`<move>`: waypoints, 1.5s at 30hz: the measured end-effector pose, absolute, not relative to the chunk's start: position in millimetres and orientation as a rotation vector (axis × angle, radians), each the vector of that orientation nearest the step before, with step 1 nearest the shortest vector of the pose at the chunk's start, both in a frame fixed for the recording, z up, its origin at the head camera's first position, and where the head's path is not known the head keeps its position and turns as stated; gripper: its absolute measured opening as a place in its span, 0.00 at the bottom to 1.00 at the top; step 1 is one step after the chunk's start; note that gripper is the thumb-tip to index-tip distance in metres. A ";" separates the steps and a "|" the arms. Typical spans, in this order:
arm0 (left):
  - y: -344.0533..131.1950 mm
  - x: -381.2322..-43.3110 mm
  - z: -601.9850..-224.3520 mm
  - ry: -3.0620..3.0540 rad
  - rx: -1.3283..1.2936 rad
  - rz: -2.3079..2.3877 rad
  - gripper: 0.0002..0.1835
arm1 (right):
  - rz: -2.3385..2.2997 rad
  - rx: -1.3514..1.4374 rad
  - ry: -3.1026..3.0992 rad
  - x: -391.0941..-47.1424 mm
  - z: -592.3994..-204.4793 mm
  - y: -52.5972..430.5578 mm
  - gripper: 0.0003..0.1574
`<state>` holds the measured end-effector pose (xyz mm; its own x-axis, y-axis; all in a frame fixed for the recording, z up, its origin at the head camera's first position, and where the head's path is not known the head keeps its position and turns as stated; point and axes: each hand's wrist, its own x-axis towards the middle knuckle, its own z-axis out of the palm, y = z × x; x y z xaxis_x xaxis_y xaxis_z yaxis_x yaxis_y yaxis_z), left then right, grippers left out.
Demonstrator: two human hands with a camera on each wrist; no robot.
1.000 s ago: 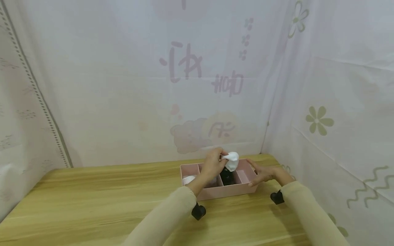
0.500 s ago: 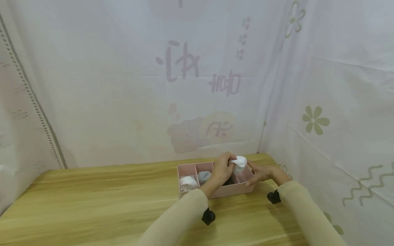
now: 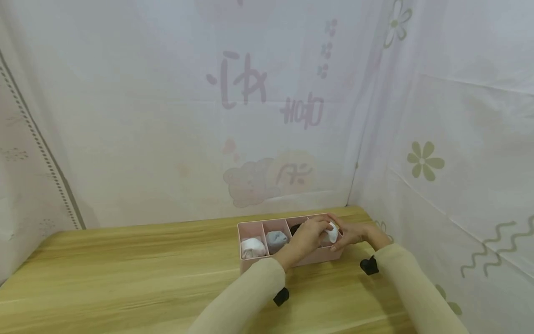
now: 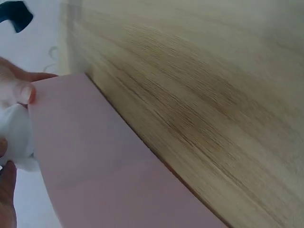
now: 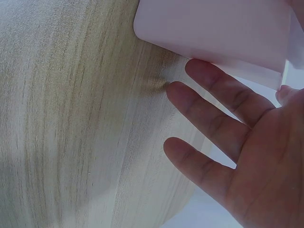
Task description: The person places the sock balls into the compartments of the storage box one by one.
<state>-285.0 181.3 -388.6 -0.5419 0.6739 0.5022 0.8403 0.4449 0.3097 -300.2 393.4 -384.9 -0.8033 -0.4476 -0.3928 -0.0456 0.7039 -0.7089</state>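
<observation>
A pink divided box (image 3: 267,262) stands toward the back of the table. My left hand (image 3: 306,237) reaches over it and holds a balled-up white sock (image 3: 331,233) at the rightmost compartment. My right hand (image 3: 354,233) grips the box's right end, thumb near the front corner and a finger at the back rim. In the right wrist view, its other fingers (image 5: 209,116) extend fairly straight beside the end wall. Another white sock (image 3: 252,248) lies in the leftmost compartment, a grey one (image 3: 276,241) beside it. A dark one (image 3: 295,228) is mostly hidden behind my left hand.
The box rests on a wood-grain table (image 3: 137,273). A pale printed curtain (image 3: 146,139) hangs behind, and another fabric side (image 3: 467,185) rises at the right. Black wrist-worn devices (image 3: 369,265) hang below both forearms.
My left hand has moved right and down, bringing the white sock from above the box to the rightmost compartment. The grey sock has come into view. My right hand stays at the box's end.
</observation>
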 end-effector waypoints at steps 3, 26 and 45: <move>183.9 -283.0 -389.8 -2.400 -1.355 -0.608 0.12 | -0.982 -0.363 2.360 -299.5 -386.7 393.3 0.76; 186.3 -274.6 -401.8 -2.580 -1.408 0.035 0.11 | -0.895 -0.390 2.426 -301.5 -383.9 382.6 0.78; 124.9 -269.1 -396.1 -2.668 -1.250 -0.041 0.31 | -0.827 -0.519 2.459 -309.5 -395.4 384.7 0.75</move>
<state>-269.1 124.9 -396.1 -0.6245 0.7583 0.1871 0.7636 0.6431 -0.0576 -309.5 384.7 -395.4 -0.8074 -0.4912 -0.3268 -0.1939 0.7441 -0.6393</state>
